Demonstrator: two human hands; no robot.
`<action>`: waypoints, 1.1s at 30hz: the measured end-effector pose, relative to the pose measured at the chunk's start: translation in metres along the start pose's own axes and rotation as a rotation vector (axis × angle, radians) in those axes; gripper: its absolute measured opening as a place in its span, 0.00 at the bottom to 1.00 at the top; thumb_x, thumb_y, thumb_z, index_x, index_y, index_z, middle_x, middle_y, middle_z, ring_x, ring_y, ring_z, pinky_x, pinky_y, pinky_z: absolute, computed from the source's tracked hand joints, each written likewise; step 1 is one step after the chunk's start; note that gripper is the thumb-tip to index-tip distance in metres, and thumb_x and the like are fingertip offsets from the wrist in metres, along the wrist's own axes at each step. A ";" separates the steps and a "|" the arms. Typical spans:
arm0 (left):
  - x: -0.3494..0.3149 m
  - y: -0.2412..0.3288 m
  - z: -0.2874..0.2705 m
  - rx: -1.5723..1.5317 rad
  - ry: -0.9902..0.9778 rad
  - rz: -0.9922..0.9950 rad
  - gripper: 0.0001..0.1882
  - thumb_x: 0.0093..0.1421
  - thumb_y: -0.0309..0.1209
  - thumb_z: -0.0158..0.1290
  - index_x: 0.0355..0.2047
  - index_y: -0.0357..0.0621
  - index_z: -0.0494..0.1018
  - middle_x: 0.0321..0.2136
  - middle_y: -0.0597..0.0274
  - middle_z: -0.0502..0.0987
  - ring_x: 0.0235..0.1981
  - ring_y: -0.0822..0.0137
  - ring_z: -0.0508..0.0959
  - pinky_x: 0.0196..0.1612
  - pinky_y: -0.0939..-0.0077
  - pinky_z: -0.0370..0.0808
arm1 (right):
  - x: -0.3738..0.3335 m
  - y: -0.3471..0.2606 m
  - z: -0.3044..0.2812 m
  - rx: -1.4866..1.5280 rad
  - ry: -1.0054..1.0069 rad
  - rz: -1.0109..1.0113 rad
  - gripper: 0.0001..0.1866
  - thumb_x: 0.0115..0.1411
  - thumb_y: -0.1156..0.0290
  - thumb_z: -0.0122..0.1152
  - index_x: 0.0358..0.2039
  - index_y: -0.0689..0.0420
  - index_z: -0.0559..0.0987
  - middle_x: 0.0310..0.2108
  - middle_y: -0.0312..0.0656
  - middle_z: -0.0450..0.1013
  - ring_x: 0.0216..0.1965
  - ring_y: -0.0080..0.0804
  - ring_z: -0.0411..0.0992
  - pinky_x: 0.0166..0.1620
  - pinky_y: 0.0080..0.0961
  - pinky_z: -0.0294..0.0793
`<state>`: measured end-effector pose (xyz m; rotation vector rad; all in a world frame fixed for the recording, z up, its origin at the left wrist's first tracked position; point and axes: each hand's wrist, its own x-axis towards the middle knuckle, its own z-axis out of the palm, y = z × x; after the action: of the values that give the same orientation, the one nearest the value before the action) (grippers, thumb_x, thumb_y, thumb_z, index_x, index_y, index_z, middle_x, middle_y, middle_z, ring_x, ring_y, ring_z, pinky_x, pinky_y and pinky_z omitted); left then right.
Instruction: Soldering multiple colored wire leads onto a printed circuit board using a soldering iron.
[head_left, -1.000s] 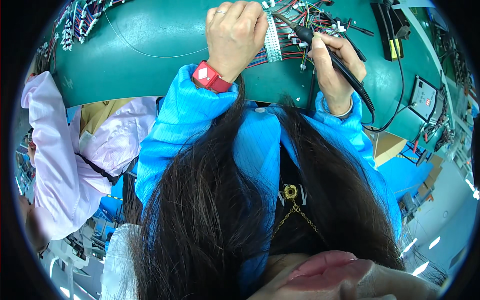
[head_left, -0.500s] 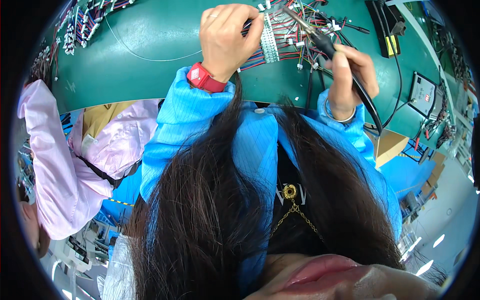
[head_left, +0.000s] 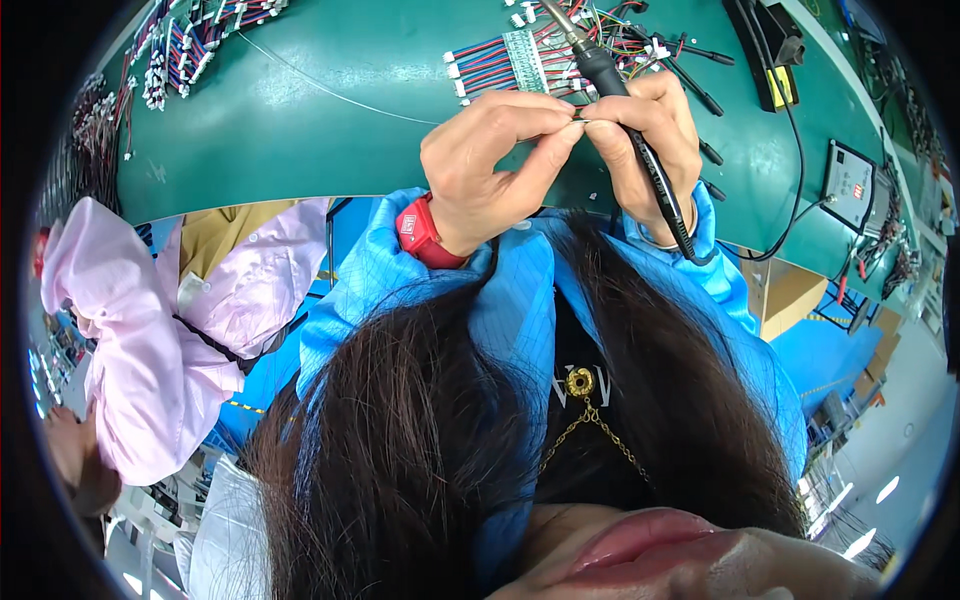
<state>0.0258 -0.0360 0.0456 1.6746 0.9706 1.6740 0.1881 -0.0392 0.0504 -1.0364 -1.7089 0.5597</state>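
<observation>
My left hand (head_left: 485, 160) is closed in a pinch, its fingertips meeting those of my right hand (head_left: 655, 125) over the near part of the bench. A thin silvery strand of solder wire (head_left: 335, 97) runs across the bench into my left hand. A tiny dark bit shows between the fingertips, too small to name. My right hand grips a black soldering iron (head_left: 602, 70), its metal end pointing up and away. Just beyond the hands lies a pale strip of small boards (head_left: 525, 62), with rows of red, black and blue wires (head_left: 482, 70) with white connectors.
The green bench (head_left: 320, 160) carries wire bundles (head_left: 190, 50) at the far left. Black cables (head_left: 695, 85) and a black stand with yellow (head_left: 778, 85) lie to the right, near a white control box (head_left: 848, 187). A person in a pink coat (head_left: 150, 340) sits at left.
My left hand has drawn back from the board strip, uncovering its wires. My right hand has moved left with the iron, and both hands' fingertips now meet.
</observation>
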 end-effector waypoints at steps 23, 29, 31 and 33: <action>0.006 -0.076 -0.021 0.656 -0.157 0.150 0.06 0.49 0.26 0.60 0.26 0.49 0.74 0.33 0.73 0.82 0.40 0.64 0.76 0.47 0.70 0.69 | 0.003 0.004 -0.013 0.189 0.265 0.353 0.08 0.61 0.78 0.57 0.41 0.64 0.77 0.22 0.36 0.69 0.20 0.19 0.62 0.25 0.12 0.60; 0.003 -0.078 -0.019 0.680 -0.175 0.143 0.06 0.51 0.27 0.59 0.27 0.50 0.73 0.30 0.75 0.82 0.43 0.65 0.78 0.53 0.65 0.65 | 0.004 0.000 -0.014 0.178 0.251 0.359 0.09 0.60 0.79 0.59 0.42 0.64 0.77 0.23 0.36 0.70 0.20 0.18 0.62 0.24 0.11 0.60; 0.003 -0.079 -0.019 0.691 -0.175 0.148 0.06 0.51 0.27 0.59 0.27 0.50 0.73 0.29 0.75 0.82 0.43 0.65 0.78 0.53 0.64 0.65 | 0.005 -0.001 -0.015 0.176 0.252 0.361 0.10 0.59 0.79 0.60 0.42 0.64 0.77 0.23 0.36 0.71 0.21 0.18 0.63 0.25 0.11 0.61; 0.002 -0.079 -0.019 0.697 -0.168 0.155 0.06 0.51 0.27 0.60 0.27 0.50 0.73 0.27 0.75 0.82 0.42 0.66 0.78 0.54 0.63 0.65 | 0.005 -0.002 -0.015 0.173 0.252 0.366 0.10 0.58 0.79 0.61 0.42 0.65 0.77 0.23 0.37 0.72 0.21 0.18 0.65 0.25 0.10 0.63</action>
<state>-0.0003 0.0092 -0.0164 2.3396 1.4787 1.3242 0.2011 -0.0379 0.0600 -1.2443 -1.2352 0.7604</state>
